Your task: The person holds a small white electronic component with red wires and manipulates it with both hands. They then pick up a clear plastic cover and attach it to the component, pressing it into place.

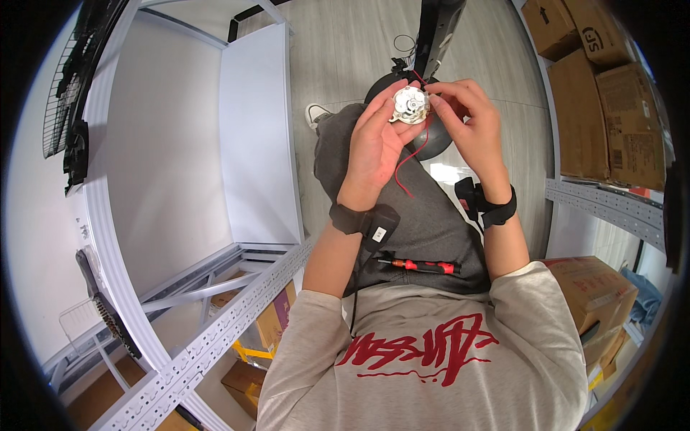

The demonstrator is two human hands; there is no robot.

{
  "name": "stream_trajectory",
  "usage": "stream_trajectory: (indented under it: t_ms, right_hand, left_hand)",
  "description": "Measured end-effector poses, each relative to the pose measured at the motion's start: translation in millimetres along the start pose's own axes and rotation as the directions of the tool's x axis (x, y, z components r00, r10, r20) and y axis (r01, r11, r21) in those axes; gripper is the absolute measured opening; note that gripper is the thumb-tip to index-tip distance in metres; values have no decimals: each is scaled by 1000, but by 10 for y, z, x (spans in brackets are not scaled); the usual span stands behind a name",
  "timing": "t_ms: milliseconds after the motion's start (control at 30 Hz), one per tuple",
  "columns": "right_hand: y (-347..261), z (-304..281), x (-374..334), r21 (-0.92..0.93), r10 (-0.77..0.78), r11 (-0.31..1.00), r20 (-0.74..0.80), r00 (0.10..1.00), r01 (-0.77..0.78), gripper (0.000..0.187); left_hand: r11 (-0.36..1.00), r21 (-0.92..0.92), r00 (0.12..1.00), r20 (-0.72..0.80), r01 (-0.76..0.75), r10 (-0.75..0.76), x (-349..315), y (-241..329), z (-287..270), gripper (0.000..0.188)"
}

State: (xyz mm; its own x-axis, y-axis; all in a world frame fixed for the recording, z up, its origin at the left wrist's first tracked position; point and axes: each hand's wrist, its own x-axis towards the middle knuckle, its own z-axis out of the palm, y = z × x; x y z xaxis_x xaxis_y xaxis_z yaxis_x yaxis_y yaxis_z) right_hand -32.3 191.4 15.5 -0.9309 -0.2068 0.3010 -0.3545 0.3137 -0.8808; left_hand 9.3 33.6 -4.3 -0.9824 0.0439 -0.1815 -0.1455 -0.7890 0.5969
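Note:
My left hand (371,147) cradles a round, silvery metal mechanism (411,105) with its palm side up. Toothed or rounded parts show on its face, too small to make out exactly. At the mechanism's right edge, my right hand (471,122) has its thumb and bent fingers closed on the rim. A thin red cord (400,169) trails from near the mechanism down over my trouser leg; where it starts is hidden by the fingers. Across my lap lies a red and black screwdriver (431,266), its tip toward the left.
Just beyond my hands stand a dark upright post (438,36) and a rounded black object (433,144). White metal shelving (262,136) rises on the left. Cardboard boxes (582,115) fill a rack on the right, with another carton (593,294) lower down. Black straps with small devices circle both wrists.

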Motion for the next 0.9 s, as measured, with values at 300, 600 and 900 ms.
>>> stream_trajectory:
  t_ms: [300,600,900]
  right_hand:
    - [-39,9,4,-81,-51,995,14,999,52,23]
    - [42,12,-13,-56,0,998,-7,1000,0,22]
    - [13,28,-24,-44,10,999,20,1000,-9,20]
  left_hand:
    - [1000,9,1000,6,5,-5,-8,12,0,45]
    - [1000,-3,1000,21,-8,8,-6,5,-10,45]
    - [1000,4,999,44,-18,18,-14,4,-18,44]
